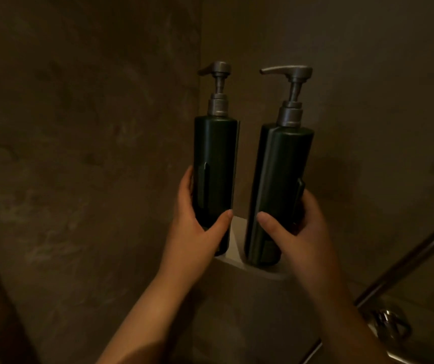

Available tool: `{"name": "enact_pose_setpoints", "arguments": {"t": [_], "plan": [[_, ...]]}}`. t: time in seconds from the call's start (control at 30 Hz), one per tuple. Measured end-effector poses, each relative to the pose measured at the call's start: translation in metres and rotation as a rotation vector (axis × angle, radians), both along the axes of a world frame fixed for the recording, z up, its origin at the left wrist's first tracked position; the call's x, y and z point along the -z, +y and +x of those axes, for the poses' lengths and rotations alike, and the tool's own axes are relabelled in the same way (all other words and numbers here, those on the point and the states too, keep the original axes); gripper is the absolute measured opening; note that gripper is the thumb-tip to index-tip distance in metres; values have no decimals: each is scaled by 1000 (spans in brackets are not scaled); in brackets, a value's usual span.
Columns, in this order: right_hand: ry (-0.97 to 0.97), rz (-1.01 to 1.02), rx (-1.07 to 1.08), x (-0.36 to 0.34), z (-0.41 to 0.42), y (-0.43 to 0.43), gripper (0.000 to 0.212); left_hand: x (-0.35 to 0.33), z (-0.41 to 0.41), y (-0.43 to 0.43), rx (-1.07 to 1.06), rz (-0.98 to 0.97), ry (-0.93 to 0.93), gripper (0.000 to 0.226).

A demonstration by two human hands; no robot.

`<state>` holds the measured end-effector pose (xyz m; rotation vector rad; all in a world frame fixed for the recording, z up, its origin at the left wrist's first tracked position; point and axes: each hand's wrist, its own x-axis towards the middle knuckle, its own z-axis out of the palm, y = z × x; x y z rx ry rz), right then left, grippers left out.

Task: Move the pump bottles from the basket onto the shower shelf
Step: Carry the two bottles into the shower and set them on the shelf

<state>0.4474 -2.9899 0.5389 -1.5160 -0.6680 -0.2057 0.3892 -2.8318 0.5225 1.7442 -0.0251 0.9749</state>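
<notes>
Bottles, two, dark, pump-topped, upright at the pale corner shelf [236, 232]. We wrap our left hand [197, 227] round the left bottle [214, 164], our right hand [297, 232] round the right bottle [276, 185], thumbs in front.

Both pump bottles [214, 164] [278, 185] are dark green — nearly black — with dull grey pump heads [217, 68]; the shelf [236, 232] is white, the walls [79, 127] mottled brown.

Two dark pump bottles, left [214, 164] and right [278, 190], two hands, left [197, 232] and right [297, 232], one pale shelf [236, 232]
</notes>
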Motion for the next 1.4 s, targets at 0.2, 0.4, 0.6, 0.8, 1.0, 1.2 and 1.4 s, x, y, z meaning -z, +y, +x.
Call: {"name": "enact_pose_setpoints", "arguments": {"t": [0.2, 0.4, 0.6, 0.8, 1.0, 1.2, 1.4], "plan": [[8, -35, 4, 11, 20, 16, 69, 9, 24, 9, -68, 14, -8, 88], [-7, -59, -17, 19, 27, 26, 65, 18, 39, 18, -87, 12, 10, 90], [9, -51, -77, 22, 32, 32, 69, 20, 47, 21, -75, 41, 63, 86], [-61, -107, 76, 31, 26, 33, 87, 24, 43, 17, -104, 76, 42, 89], [-464, -160, 423, 56, 7, 21, 69, 43, 17, 6, -400, 353, -68, 85], [-470, -329, 395, 64, 4, 22, 44, 49, 15, 1, -536, 562, -9, 71], [-436, -469, 344, 58, 3, 28, 43, 48, 16, 8, -387, 430, 82, 54]]}}
